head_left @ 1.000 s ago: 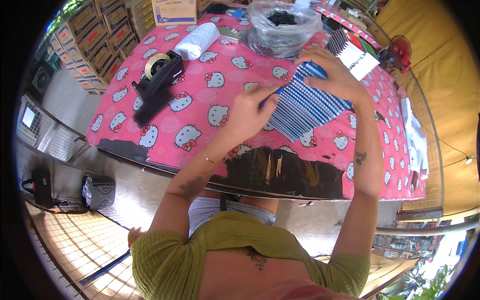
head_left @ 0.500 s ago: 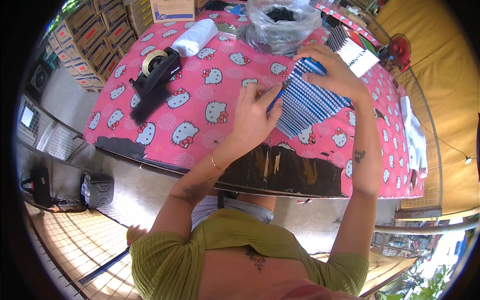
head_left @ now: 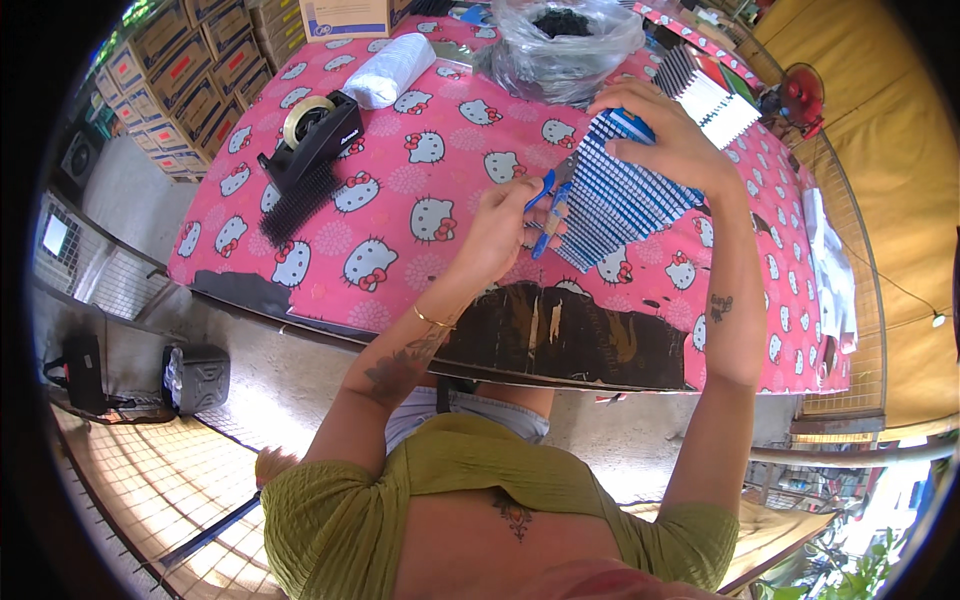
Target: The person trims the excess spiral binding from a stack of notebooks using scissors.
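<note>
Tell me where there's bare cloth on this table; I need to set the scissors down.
Free: the pink tablecloth between the tape dispenser and the left hand, and the near edge right of the striped sheets. Crowded: the far side, with the white roll, plastic bag and cardboard box, and around the right hand.

At the top centre of the frame a cardboard box [head_left: 345, 17] with a white and blue label stands at the table's far edge. Stacked brown cartons [head_left: 190, 85] with red and green labels fill the upper left. A small bright screen [head_left: 53, 235] sits at mid left.
</note>
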Motion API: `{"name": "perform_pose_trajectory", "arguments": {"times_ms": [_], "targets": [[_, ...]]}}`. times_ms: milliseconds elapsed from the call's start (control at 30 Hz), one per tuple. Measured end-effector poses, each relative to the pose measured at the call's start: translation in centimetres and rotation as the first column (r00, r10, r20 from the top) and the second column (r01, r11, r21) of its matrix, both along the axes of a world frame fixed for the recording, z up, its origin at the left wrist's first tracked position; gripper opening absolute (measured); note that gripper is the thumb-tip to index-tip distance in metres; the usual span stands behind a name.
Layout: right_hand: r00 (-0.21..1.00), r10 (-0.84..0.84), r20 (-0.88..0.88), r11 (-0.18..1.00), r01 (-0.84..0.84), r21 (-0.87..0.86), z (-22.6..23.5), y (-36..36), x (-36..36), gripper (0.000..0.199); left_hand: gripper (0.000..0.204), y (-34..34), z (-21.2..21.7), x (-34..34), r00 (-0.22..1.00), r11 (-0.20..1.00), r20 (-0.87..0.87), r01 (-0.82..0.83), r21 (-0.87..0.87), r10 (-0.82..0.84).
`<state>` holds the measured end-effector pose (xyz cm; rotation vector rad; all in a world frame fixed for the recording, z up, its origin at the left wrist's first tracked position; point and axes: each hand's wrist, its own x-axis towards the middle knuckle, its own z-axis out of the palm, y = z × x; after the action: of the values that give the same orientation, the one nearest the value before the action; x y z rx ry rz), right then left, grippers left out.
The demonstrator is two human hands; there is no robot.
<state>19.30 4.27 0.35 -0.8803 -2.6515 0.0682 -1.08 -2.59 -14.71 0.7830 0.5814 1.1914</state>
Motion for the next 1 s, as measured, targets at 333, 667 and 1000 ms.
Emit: {"name": "perform_pose_trajectory", "arguments": {"times_ms": [333, 667, 1000], "targets": [[1.000, 0.008, -0.005, 1.000, -0.008, -0.007, -0.1, 0.0, 0.1, 0.040, 0.039, 0.5, -1.1, 0.5, 0.983, 0.992, -0.161, -0.068, 0.104, 0.084], [1.000, -0.006, -0.008, 1.000, 0.006, 0.001, -0.2, 0.1, 0.2, 0.040, 0.042, -0.3, -0.4, 0.4, 0.994, 0.999, -0.097, -0.044, 0.006, 0.044], [1.000, 0.010, -0.006, 1.000, -0.010, -0.006, -0.1, 0.1, 0.0, 0.041, 0.040, -0.2, -1.8, 0.1, 0.604, 0.731, -0.551, -0.080, 0.677, 0.576]]}}
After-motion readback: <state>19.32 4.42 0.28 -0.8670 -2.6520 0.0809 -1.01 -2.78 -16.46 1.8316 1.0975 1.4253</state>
